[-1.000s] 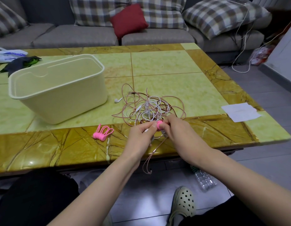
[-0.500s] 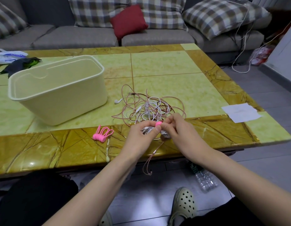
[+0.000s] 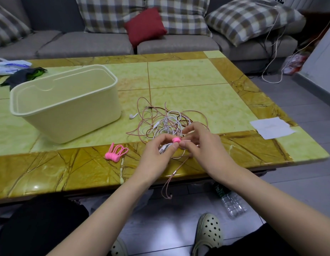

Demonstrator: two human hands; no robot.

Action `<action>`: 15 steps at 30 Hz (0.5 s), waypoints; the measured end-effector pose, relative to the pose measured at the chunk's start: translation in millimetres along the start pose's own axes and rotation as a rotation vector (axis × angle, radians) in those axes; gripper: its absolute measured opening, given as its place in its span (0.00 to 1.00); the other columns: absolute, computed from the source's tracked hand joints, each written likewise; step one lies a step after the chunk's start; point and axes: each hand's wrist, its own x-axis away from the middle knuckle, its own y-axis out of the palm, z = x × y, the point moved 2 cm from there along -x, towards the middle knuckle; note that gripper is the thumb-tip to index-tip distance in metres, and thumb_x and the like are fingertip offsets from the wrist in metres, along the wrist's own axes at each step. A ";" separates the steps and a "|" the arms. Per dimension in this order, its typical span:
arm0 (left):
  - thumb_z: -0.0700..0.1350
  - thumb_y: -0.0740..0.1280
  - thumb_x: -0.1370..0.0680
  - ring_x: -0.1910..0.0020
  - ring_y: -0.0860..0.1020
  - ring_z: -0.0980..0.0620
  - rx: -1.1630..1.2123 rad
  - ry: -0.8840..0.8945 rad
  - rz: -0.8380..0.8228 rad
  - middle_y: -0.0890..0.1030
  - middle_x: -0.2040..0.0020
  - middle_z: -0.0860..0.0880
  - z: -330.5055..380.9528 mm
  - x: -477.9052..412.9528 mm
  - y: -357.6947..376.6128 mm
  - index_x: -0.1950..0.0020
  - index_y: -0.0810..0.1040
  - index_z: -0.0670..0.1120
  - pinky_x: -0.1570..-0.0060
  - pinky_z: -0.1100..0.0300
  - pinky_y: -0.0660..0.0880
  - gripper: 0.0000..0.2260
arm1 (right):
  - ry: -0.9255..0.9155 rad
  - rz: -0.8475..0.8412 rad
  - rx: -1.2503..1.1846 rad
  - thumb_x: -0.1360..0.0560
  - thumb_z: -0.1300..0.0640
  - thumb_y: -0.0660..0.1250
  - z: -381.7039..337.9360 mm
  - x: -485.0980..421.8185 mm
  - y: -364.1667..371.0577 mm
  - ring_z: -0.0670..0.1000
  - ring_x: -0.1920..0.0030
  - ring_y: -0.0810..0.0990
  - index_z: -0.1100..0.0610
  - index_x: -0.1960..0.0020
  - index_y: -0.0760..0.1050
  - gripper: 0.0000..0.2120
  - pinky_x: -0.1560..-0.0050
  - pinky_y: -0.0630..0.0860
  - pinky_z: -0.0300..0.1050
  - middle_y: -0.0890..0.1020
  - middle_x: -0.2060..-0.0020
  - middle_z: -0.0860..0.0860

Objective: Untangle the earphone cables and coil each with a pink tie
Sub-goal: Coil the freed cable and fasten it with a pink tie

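Note:
A tangle of pink, white and brown earphone cables (image 3: 160,120) lies on the table near its front edge. My left hand (image 3: 156,154) holds a small white coiled cable (image 3: 165,148) and pinches a pink tie (image 3: 176,140) on top of it. My right hand (image 3: 201,145) pinches the same tie from the right side. A pink cable end (image 3: 172,177) hangs down past the table edge below my hands. A bunch of spare pink ties (image 3: 116,154) lies to the left of my left hand.
A cream plastic bin (image 3: 68,104) stands on the left of the green and amber table (image 3: 197,85). A white paper (image 3: 272,127) lies at the right edge. A sofa with cushions is behind. A plastic bottle (image 3: 232,203) lies on the floor.
Both hands have lifted slightly with the pink tie and the small white coil; the fingers have shifted around the tie. The rest is unmoved.

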 end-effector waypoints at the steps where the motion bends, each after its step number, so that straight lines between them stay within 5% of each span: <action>1: 0.41 0.67 0.23 0.61 0.75 0.67 -0.017 0.003 0.019 0.80 0.58 0.59 0.5 -0.5 -1.2 0.56 0.78 0.54 0.55 0.58 0.72 0.07 | -0.049 0.022 0.062 0.26 0.60 0.68 -0.7 -0.2 -0.3 0.49 0.53 0.80 0.53 0.50 0.73 0.07 0.50 0.78 0.51 0.81 0.56 0.49; 4: 0.41 0.69 0.25 0.65 0.74 0.68 -0.072 0.013 0.065 0.80 0.61 0.60 2.2 -3.3 -3.9 0.57 0.79 0.53 0.59 0.59 0.70 0.06 | -0.192 0.071 0.279 0.26 0.58 0.69 -4.5 -0.8 -0.4 0.48 0.50 0.74 0.52 0.53 0.75 0.04 0.47 0.71 0.44 0.75 0.56 0.46; 15: 0.42 0.70 0.25 0.55 0.75 0.72 -0.193 0.093 0.086 0.80 0.58 0.62 5.9 -3.4 -8.9 0.55 0.80 0.53 0.55 0.79 0.67 0.06 | -0.161 0.008 0.286 0.25 0.53 0.66 -4.1 -1.5 -0.1 0.46 0.57 0.77 0.50 0.48 0.75 0.06 0.53 0.75 0.47 0.80 0.56 0.45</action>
